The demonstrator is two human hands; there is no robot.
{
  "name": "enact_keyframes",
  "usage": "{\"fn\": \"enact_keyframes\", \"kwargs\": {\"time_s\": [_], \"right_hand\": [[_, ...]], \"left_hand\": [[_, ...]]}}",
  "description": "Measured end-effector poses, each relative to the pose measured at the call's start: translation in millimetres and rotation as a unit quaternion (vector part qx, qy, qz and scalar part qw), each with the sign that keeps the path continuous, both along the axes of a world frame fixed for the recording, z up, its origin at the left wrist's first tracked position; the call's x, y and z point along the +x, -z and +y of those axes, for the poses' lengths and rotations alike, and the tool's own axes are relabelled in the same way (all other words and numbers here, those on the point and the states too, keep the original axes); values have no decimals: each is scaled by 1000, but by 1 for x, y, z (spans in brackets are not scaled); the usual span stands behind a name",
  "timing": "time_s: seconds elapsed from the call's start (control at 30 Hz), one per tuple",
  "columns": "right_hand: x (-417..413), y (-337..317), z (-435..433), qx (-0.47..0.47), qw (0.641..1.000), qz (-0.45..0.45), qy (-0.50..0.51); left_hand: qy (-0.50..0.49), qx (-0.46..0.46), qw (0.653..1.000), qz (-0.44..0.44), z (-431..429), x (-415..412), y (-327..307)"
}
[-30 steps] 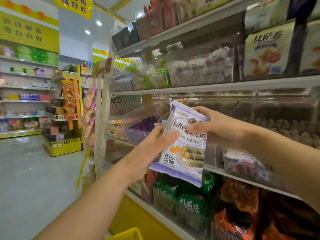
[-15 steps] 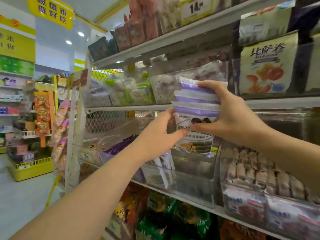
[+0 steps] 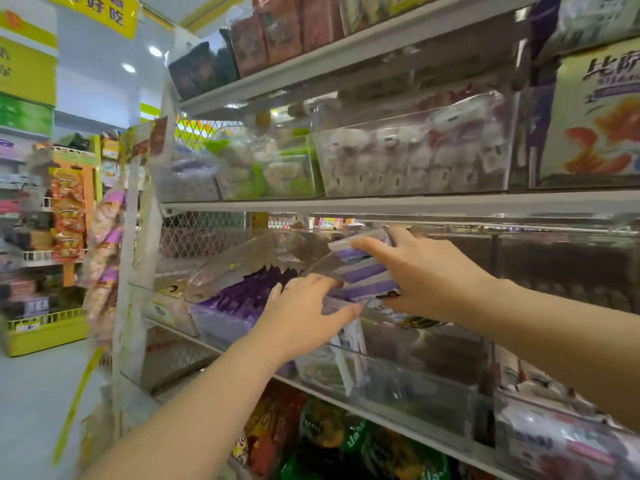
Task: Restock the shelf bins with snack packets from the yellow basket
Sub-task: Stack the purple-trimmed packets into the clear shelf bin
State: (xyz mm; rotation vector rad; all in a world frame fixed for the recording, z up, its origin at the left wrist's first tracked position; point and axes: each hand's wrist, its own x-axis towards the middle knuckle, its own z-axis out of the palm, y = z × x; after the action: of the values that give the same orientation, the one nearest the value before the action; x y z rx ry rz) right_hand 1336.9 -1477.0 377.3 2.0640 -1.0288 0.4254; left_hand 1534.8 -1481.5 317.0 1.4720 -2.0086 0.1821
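The right hand (image 3: 429, 275) grips a stack of purple-and-white snack packets (image 3: 363, 275), fingers curled over its top, and holds it just above the mouth of a clear shelf bin (image 3: 415, 386). The left hand (image 3: 304, 320), at seven o'clock of the stack, lies with fingers fairly straight and thumb stretched out, touching the stack's lower edge (whether it also touches the raised clear flap (image 3: 249, 261) is hard to tell). At nine o'clock of the stack, a neighbouring bin (image 3: 221, 327) holds dark purple packets (image 3: 252, 296). One lone packet (image 3: 349, 341) stands inside the clear shelf bin, at six o'clock.
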Motion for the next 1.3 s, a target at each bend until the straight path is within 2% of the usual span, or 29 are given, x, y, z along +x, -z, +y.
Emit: {"fn": "enact_keyframes", "kwargs": {"time_s": [0.1, 0.23, 0.4, 0.5, 0.67, 0.8, 0.83, 0.9, 0.97, 1.1, 1.23, 1.3], "right_hand": [[0, -1, -12, 2, 1000, -15, 24], [-12, -9, -20, 66, 992, -99, 36], [-10, -3, -30, 94, 986, -100, 90], [10, -8, -44, 147, 972, -161, 88], [45, 7, -63, 244, 916, -317, 5], [57, 22, -73, 305, 877, -372, -9], [55, 19, -74, 349, 854, -385, 7], [46, 9, -73, 465, 785, -408, 46], [35, 0, -71, 546, 750, -362, 89], [34, -3, -65, 578, 735, -344, 86], [54, 16, -69, 504, 750, -426, 50], [54, 24, -71, 515, 718, -467, 21]], "left_hand": [[25, 7, 1000, -10, -3, 6, 12], [25, -32, 999, -11, -7, 8, 22], [36, -66, 997, 8, -8, 12, 25], [46, -104, 993, 12, -8, 16, 27], [62, -154, 986, 26, -8, 20, 36], [82, -168, 982, 21, -6, 24, 40], [86, -167, 982, 20, -5, 26, 42], [88, -164, 982, 14, -4, 28, 45], [88, -159, 983, 5, -4, 30, 47], [88, -145, 985, -18, -6, 33, 51], [70, -142, 986, -45, -8, 34, 57], [57, -135, 988, -57, -8, 33, 57]]}}
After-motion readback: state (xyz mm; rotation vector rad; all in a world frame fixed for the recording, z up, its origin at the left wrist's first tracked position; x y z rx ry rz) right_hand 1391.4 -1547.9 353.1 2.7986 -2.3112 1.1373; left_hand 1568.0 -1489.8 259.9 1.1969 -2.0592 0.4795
